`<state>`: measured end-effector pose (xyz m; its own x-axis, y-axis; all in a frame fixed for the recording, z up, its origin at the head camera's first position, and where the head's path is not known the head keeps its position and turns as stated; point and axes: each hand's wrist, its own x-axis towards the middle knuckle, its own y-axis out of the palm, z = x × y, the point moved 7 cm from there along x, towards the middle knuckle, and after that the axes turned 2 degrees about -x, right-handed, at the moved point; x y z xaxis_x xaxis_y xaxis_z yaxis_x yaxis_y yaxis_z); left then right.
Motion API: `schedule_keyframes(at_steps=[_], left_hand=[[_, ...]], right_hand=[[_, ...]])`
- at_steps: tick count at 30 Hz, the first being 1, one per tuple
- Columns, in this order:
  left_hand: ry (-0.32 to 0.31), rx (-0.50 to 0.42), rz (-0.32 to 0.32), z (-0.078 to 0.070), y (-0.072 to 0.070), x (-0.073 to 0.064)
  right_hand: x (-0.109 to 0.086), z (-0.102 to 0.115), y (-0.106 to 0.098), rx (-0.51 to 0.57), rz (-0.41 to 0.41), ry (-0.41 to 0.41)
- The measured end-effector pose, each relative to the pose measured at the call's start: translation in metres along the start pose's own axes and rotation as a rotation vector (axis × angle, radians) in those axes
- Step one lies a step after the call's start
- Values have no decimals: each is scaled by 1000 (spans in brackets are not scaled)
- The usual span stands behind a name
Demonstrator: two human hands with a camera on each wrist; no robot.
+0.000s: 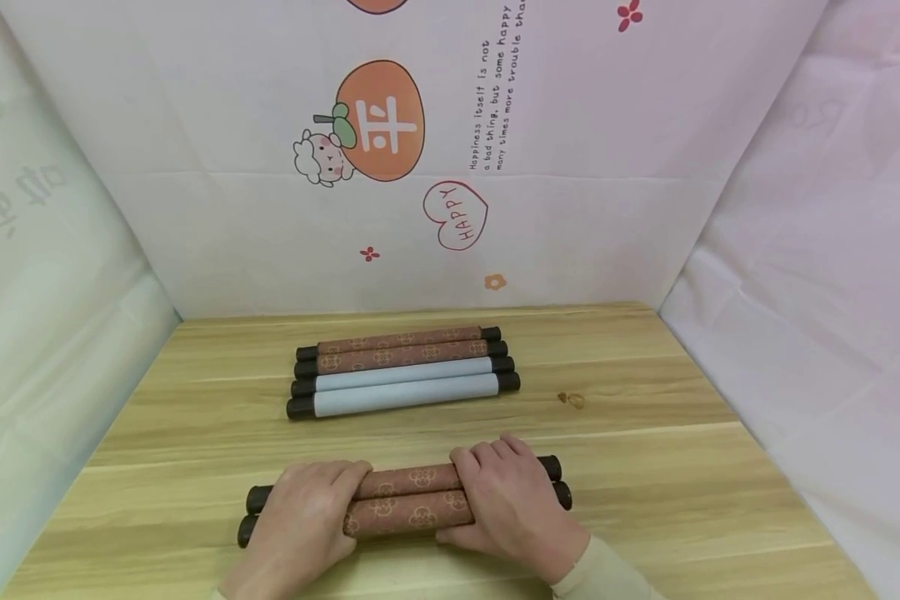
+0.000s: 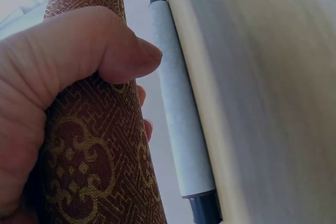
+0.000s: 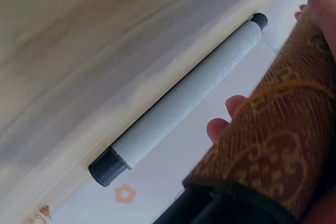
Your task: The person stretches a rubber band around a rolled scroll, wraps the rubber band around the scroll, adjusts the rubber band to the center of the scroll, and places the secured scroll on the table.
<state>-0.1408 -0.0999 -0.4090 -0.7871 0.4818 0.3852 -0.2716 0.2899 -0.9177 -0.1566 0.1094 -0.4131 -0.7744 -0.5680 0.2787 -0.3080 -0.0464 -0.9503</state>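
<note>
Two brown scrolls with gold flower patterns and black knobs lie side by side near the front of the table, the far scroll against the near scroll. My left hand grips both near their left ends, thumb on the near side. Toward the right ends, my right hand holds the same pair, its fingers over the far side. In the left wrist view the thumb presses the brocade. A thin yellowish band crosses the brown scroll in the right wrist view.
Beyond the hands, two pale blue scrolls and two brown scrolls lie in a row. Small tan rubber bands sit right of them. White printed cloth walls the wooden table at the back and sides.
</note>
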Motion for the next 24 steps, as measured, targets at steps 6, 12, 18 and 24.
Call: schedule_keyframes(at_steps=[6, 12, 18, 24], left_hand=[[-20, 30, 31, 6, 4, -1], [-25, 48, 26, 10, 3, -4], [-18, 47, 2, 11, 1, -5], [-14, 35, 1, 9, 3, -5]], right_hand=[[-3, -9, -1, 66, 62, 10], [-7, -23, 2, -2, 89, 35], [-10, -30, 1, -56, 4, 27], [-9, -25, 7, -45, 27, 28]])
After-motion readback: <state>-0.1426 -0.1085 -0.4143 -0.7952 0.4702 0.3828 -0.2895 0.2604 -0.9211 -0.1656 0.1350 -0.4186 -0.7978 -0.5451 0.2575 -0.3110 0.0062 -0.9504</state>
